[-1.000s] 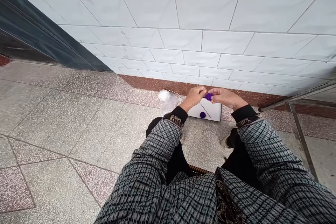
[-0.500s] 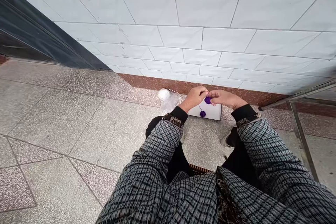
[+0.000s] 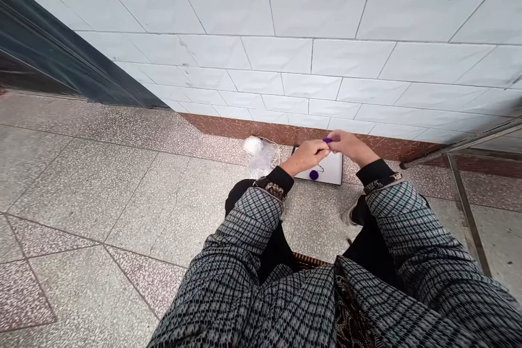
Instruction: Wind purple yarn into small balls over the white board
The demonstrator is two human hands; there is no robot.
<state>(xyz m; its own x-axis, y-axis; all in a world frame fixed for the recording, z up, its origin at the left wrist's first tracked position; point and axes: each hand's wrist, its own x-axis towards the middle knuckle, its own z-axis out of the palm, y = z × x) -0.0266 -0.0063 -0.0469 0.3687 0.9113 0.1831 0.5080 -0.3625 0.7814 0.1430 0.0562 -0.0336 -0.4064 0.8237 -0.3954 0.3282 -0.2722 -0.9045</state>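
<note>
Both my hands meet above a white, dark-edged flat board or box (image 3: 333, 167) low by the wall. A small bunch of purple yarn (image 3: 327, 141) shows between my fingertips, mostly covered by them. My left hand (image 3: 306, 156) is closed in a pinch at its near side. My right hand (image 3: 347, 144) curls its fingers round it from the right. A small purple yarn ball (image 3: 314, 174) rests on the white surface, a dark strand lying beside it. To the left of my hands is a white yarn ball (image 3: 253, 145) next to a clear plastic bag (image 3: 261, 160).
A white tiled wall (image 3: 269, 54) with a reddish-brown base strip (image 3: 228, 128) rises just beyond my hands. On the right stands a metal frame (image 3: 465, 201). A dark post (image 3: 81, 54) slants at the left. Speckled stone floor (image 3: 134, 190) lies around my feet.
My hands have drawn together and moved slightly up with the purple yarn, now more covered by fingers. The strand, earlier stretched up from the small ball, lies slack on the white surface.
</note>
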